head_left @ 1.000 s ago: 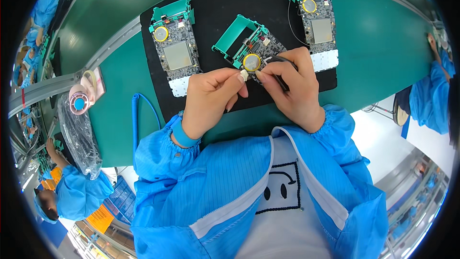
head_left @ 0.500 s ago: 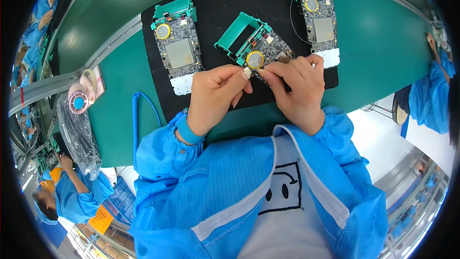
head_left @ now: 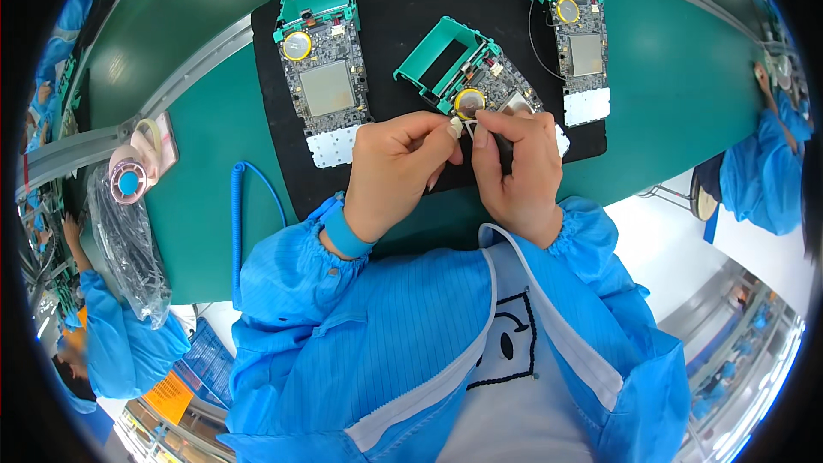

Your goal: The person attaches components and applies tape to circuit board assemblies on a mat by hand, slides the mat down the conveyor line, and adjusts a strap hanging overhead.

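My left hand [head_left: 401,167] is closed, thumb and forefinger pinching a small white piece [head_left: 455,126]. Close beside it, my right hand [head_left: 519,167] pinches a tiny white strip [head_left: 470,126] whose kind I cannot make out. Both sets of fingertips meet at the near edge of the middle circuit board [head_left: 495,81], just below its round yellow-rimmed coin cell [head_left: 470,104]. This board lies at a slant, with a green plastic frame [head_left: 441,58] at its far end. My right fingers hide part of its near end.
Similar boards lie left [head_left: 327,88] and right [head_left: 585,56] on the black mat [head_left: 403,0]. A blue coiled cord [head_left: 237,231], a tape roll [head_left: 129,183] and a clear plastic bag [head_left: 129,240] are at the left. Co-workers in blue sit at both sides.
My right hand has drawn slightly left and its fingers have turned more upright, baring the board's near end and a white strip at its fingertips. The view has shifted a little.
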The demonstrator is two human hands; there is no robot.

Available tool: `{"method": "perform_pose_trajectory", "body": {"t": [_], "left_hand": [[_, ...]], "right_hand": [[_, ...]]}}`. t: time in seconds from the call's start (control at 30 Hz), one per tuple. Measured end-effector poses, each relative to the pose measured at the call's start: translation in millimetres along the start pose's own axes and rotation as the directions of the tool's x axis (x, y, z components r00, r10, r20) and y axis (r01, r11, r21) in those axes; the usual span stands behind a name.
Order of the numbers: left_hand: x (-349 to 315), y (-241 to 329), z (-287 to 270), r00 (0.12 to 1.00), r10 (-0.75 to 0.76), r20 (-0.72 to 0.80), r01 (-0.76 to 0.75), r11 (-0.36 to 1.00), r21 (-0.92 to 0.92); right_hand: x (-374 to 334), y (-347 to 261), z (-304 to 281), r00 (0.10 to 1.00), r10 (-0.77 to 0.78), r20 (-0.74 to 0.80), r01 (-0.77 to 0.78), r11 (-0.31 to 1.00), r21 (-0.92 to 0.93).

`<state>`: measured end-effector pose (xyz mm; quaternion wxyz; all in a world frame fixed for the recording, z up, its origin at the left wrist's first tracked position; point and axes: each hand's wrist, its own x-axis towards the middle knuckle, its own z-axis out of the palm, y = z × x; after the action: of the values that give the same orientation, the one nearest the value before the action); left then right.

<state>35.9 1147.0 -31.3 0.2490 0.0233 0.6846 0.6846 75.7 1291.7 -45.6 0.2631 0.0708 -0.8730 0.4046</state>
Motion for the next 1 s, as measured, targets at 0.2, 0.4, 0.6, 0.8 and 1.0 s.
{"method": "perform_pose_trajectory", "body": {"t": [0.2, 0.4, 0.6, 0.8, 1.0], "left_hand": [[-2.4, 1.4, 0.1, 1.000, -0.008, -0.014, 0.008, 0.999, -0.038], [-3.8, 0.5, 1.6, 0.999, 0.019, -0.025, -0.019, 1.000, 0.007], [-6.2, 1.3, 2.5, 1.000, 0.002, -0.021, -0.001, 0.999, 0.043], [-9.3, 3.6, 2.7, 0.999, -0.015, -0.031, 0.017, 0.996, 0.087], [-6.9, 2.9, 6.4, 0.998, -0.055, -0.006, 0.056, 0.988, 0.146]], "right_hand": [[5.6, -0.8, 0.7, 0.993, -0.108, 0.043, 0.110, 0.994, -0.025], [1.5, -3.7, -1.0, 1.000, -0.010, 0.017, 0.010, 1.000, -0.013], [2.4, -5.7, -7.2, 0.998, 0.028, 0.052, -0.032, 0.997, 0.074], [-8.9, -1.6, -36.7, 0.996, -0.059, 0.064, 0.072, 0.968, -0.239], [-18.2, 5.6, -32.1, 1.000, -0.003, 0.011, 0.006, 0.972, -0.236]]}}
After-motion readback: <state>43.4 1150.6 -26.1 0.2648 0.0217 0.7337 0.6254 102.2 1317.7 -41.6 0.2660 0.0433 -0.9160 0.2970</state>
